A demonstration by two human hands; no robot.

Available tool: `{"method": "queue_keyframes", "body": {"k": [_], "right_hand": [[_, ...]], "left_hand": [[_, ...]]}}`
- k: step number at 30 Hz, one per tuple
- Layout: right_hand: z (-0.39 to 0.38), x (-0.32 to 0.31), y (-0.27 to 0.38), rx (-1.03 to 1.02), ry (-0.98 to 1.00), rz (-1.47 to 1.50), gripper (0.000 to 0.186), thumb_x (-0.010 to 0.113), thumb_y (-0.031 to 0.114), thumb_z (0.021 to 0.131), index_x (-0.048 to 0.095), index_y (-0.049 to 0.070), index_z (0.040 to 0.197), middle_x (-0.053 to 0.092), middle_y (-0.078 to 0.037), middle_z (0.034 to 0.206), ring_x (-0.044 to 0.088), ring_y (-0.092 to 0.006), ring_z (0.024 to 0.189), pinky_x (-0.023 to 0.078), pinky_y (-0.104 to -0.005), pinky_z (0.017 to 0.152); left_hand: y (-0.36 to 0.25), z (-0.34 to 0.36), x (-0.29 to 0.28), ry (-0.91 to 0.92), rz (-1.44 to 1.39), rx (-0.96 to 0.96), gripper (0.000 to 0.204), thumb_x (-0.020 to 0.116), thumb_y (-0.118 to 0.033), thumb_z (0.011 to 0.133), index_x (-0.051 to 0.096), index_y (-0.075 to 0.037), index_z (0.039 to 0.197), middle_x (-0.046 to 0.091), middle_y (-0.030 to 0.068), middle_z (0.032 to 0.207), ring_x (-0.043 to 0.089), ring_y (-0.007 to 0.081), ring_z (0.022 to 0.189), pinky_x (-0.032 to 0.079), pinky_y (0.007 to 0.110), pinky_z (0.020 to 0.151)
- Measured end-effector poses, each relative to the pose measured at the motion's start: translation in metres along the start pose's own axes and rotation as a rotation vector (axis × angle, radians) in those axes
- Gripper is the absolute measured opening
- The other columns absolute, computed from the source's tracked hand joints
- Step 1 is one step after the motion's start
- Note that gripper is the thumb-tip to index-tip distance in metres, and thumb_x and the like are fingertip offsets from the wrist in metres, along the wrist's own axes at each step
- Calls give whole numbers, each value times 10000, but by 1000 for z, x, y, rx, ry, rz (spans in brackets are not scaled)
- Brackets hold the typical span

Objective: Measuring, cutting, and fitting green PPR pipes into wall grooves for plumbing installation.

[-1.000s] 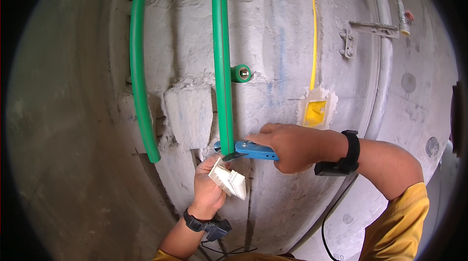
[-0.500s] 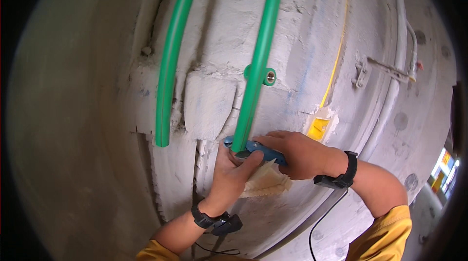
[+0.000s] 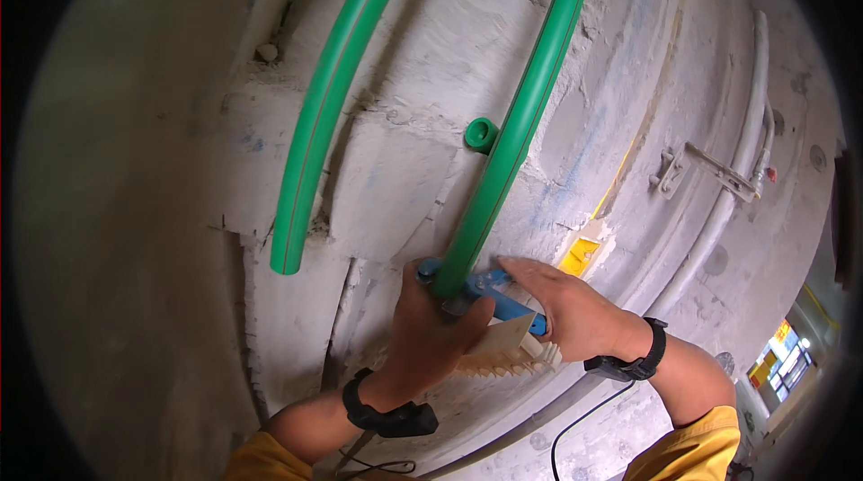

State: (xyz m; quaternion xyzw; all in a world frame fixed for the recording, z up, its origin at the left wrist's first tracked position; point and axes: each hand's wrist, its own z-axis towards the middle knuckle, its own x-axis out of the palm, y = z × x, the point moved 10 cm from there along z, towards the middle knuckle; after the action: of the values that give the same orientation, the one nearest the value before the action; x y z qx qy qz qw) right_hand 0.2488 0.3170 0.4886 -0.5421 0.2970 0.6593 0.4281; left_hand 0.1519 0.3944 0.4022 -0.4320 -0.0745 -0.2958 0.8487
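Observation:
Two green plastic pipes run down a rough grey concrete wall. The right green pipe [image 3: 526, 126] ends at a blue pipe cutter [image 3: 490, 290] clamped around its lower end. My right hand [image 3: 566, 310] grips the cutter's blue handle. My left hand [image 3: 431, 337] is wrapped around the pipe's lower end just below the cutter, and a notched beige trowel-like card [image 3: 503, 348] sits against its fingers. The left green pipe [image 3: 328, 112] hangs free, ending at about mid-wall. A short green pipe stub [image 3: 480, 134] sticks out of the wall between them.
A yellow electrical box [image 3: 580, 256] is set into the wall right of my hands, with a yellow line running up from it. A grey conduit [image 3: 733, 184] and a metal bracket [image 3: 697, 166] lie farther right. A black cable [image 3: 575, 418] hangs below my right wrist.
The view has tilted and moved closer to the wall. My left hand rose from holding the card below the pipe and closed around the pipe's lower end. My right hand stays on the cutter.

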Motion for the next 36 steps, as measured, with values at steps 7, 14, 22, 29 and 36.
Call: {"method": "queue_keyframes", "body": {"k": [7,14,22,29,36], "right_hand": [[13,4,1,-7,88,56,787,617,-36,615,394,-77,1369,487,-286,1324,442,-420,1289,380,-413,1091],[21,5,-3,-57,53,70,742,617,-50,580,435,-75,1298,534,-266,1215,488,-441,1166,417,-435,1027],[38,2,-17,-257,-127,-19,602,676,12,541,579,-9,1136,629,-142,927,554,-326,803,482,-371,702],[29,0,-3,-232,-183,-120,497,712,45,621,600,-9,1103,625,-160,895,589,-349,791,499,-401,686],[19,7,-1,-139,-196,-76,452,758,141,685,600,-35,1071,625,-220,932,616,-409,866,517,-424,734]], "left_hand": [[0,3,-1,95,1,-67,633,788,-239,782,378,11,1195,537,129,1055,565,184,945,491,336,815],[-8,2,1,136,69,-17,664,787,-219,794,330,11,1216,505,144,1085,567,213,971,481,366,839],[-7,3,-3,16,117,75,584,638,-30,790,312,-54,1273,443,67,1065,450,127,935,436,316,859],[-12,1,-6,25,51,60,501,644,-194,919,306,13,1227,514,166,989,556,241,863,468,376,786],[-20,-1,-5,24,133,222,497,609,-252,947,314,43,1219,535,216,991,579,282,883,470,404,785]]}}
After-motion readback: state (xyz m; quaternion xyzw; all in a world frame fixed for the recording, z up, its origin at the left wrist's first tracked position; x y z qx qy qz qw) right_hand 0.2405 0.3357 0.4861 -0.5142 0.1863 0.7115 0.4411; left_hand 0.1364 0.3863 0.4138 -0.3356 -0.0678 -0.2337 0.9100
